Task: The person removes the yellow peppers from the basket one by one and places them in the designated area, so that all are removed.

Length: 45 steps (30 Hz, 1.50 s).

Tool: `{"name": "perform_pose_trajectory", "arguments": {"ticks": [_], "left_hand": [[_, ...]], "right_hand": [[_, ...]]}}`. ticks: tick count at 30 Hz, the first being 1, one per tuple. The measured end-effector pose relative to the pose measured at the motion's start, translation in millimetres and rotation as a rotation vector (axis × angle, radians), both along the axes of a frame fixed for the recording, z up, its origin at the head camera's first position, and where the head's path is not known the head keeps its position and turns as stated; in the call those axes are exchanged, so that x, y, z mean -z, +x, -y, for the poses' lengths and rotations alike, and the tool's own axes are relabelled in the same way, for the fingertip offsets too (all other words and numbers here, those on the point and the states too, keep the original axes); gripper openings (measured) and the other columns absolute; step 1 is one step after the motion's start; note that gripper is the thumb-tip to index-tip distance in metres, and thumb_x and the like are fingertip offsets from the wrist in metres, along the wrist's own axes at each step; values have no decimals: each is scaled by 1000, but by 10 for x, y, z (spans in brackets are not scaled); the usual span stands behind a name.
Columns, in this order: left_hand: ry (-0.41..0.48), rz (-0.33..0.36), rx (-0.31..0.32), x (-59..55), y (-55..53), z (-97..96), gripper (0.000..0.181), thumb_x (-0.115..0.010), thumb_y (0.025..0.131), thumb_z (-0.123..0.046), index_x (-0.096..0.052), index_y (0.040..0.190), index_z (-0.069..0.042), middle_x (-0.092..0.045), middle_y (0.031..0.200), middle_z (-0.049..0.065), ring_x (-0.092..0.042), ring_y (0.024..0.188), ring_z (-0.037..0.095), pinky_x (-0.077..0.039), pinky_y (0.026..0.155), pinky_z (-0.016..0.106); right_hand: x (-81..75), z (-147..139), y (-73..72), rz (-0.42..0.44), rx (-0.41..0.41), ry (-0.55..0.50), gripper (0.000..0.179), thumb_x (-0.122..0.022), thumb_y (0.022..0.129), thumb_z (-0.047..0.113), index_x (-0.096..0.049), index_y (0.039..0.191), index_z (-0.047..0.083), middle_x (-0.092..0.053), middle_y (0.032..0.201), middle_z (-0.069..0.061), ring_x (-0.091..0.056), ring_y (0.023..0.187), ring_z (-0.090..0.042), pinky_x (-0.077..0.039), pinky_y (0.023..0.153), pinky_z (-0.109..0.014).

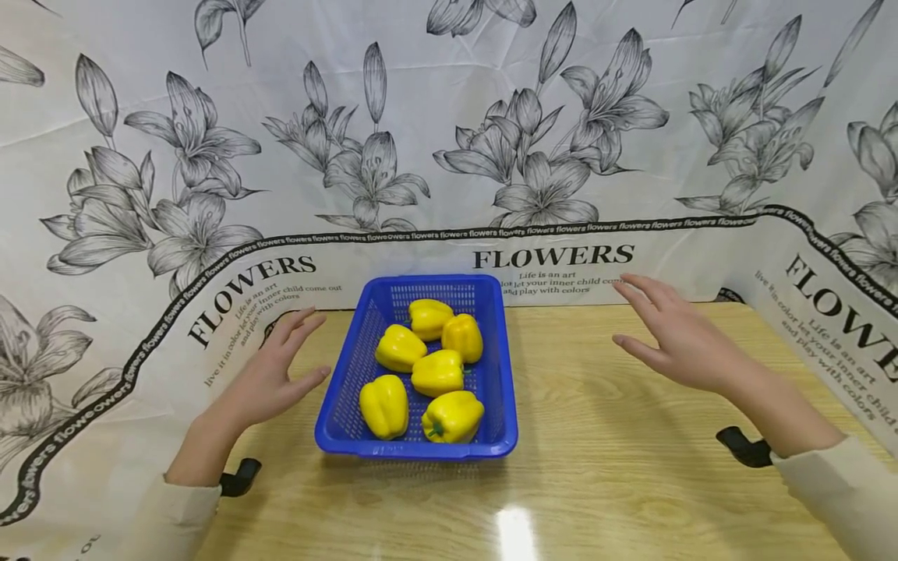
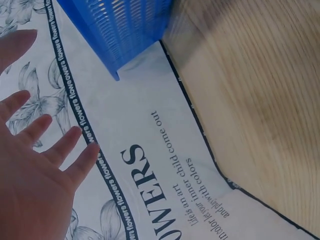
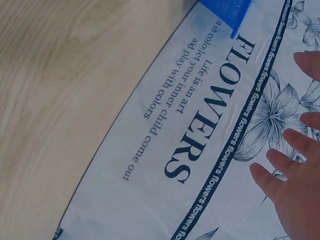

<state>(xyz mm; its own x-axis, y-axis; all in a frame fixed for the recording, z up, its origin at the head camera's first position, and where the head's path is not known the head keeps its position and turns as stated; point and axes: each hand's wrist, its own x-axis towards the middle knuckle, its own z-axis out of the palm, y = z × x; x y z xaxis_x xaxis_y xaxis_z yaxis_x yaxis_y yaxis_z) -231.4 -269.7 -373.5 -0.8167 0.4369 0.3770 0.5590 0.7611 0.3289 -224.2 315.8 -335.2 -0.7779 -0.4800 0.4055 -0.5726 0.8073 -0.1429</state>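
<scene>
A blue plastic basket (image 1: 417, 449) with perforated walls stands on the table, left of the middle in the head view. Several yellow bell peppers (image 1: 438, 372) lie loose inside it. To the basket's left hangs my left hand (image 1: 270, 383), fingers spread and nothing held, a little apart from the rim. Farther off on the right, my right hand (image 1: 679, 339) is held over the table with its fingers extended and nothing in them. Both wrist views show spread fingers and only part of the blue basket (image 2: 125, 30).
The wooden table (image 1: 589, 483) carries the basket near its back edge. A white cloth (image 1: 435, 261) printed with flowers and lettering rises behind and on both sides. Black wrist mounts (image 1: 240, 477) show at each wrist.
</scene>
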Motion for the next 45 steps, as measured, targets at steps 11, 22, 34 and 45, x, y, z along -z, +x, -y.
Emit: {"name": "perform_pose_trajectory", "arguments": {"ticks": [11, 22, 34, 45], "left_hand": [[117, 177, 18, 102, 169, -117, 83, -73, 96, -36, -26, 163, -22, -21, 168, 8, -27, 150, 43, -34, 109, 72], [158, 232, 44, 220, 230, -182, 83, -70, 98, -37, -24, 163, -15, -22, 167, 10, -44, 139, 40, -42, 108, 65], [173, 325, 33, 345, 352, -283, 88, -66, 99, -46, -17, 165, -13, -10, 171, 9, -28, 150, 41, -34, 114, 65], [99, 332, -30, 436, 465, -349, 98, -64, 95, -60, -11, 166, -19, -4, 172, 6, -22, 153, 42, -31, 115, 66]], "right_hand": [[27, 469, 57, 68, -134, -94, 70, -71, 97, 20, -37, 157, 6, -37, 156, -21, -38, 141, -45, -39, 105, -67], [123, 966, 55, 200, -260, -241, 51, -72, 96, 15, -55, 143, 4, -55, 144, -13, -53, 131, -33, -49, 104, -55], [272, 1442, 82, 325, -426, -187, 46, -72, 96, 18, -59, 138, 8, -60, 136, -3, -58, 126, -25, -50, 105, -46], [320, 1715, 111, 360, -451, -14, 62, -78, 92, 28, -54, 145, 5, -54, 144, -10, -53, 132, -28, -46, 110, -48]]}}
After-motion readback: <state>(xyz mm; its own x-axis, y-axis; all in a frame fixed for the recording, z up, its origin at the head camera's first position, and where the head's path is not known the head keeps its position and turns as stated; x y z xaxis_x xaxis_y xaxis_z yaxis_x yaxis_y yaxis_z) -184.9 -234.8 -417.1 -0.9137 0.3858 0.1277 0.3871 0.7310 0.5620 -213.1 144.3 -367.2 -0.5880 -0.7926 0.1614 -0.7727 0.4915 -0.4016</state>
